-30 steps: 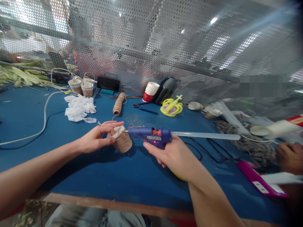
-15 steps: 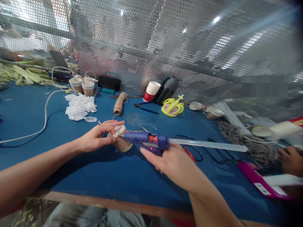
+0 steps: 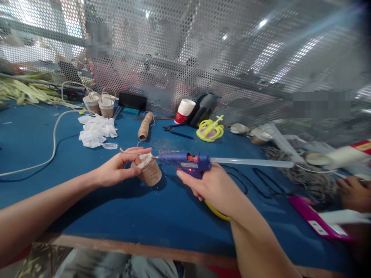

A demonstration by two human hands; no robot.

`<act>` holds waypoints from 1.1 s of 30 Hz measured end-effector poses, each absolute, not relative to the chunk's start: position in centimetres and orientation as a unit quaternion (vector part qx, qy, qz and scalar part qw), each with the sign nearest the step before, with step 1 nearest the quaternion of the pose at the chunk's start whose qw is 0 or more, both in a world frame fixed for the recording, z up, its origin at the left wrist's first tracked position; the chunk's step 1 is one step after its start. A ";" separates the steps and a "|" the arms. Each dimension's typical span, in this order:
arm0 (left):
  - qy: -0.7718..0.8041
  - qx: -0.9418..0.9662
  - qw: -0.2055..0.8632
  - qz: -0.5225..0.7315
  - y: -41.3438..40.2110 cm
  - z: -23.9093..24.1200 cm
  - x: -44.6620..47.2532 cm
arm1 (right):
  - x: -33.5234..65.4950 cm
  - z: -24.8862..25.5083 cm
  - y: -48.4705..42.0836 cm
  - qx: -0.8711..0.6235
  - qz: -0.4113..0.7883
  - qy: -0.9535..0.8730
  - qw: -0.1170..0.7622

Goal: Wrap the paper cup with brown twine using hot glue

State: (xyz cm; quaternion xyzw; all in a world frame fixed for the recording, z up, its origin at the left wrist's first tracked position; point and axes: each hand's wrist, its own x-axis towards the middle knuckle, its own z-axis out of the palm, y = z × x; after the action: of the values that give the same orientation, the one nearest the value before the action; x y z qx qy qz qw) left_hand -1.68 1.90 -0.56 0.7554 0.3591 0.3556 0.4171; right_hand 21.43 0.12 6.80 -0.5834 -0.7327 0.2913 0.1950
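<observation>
Left hand: pinching the twine-wrapped cup by its rim, left of frame center
Cup position: tilted, jutting frame-right of that hand
Right hand: wrapped around the glue gun, nozzle near the cup

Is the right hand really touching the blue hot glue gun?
Touching: the head view shows the right hand wrapped around the handle of the blue hot glue gun.

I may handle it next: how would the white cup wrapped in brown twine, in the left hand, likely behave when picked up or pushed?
The white cup wrapped in brown twine is probably light, being hollow and small beside the left hand. Its rough-looking outside should resist slipping. Laid on its side, it might roll, since its wall is round.
</observation>
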 end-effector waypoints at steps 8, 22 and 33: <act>0.359 0.757 0.415 0.355 1.8 -0.6 -1.6 | 21.5 6.6 0.5 -0.600 0.299 -0.720 0.178; 0.366 0.760 0.411 0.346 1.9 -0.4 -1.7 | 21.5 6.8 -0.6 -0.540 0.255 -0.779 0.189; 0.369 0.754 0.419 0.347 1.8 -0.3 -1.5 | 21.4 6.5 -1.1 -0.524 0.242 -0.800 0.165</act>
State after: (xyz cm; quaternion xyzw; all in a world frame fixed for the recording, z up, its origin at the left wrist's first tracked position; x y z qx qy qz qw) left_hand -1.54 1.77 -0.26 0.7539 0.3686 0.3470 0.4187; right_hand 21.37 -1.12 6.45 -0.5242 -0.7995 0.2424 0.1649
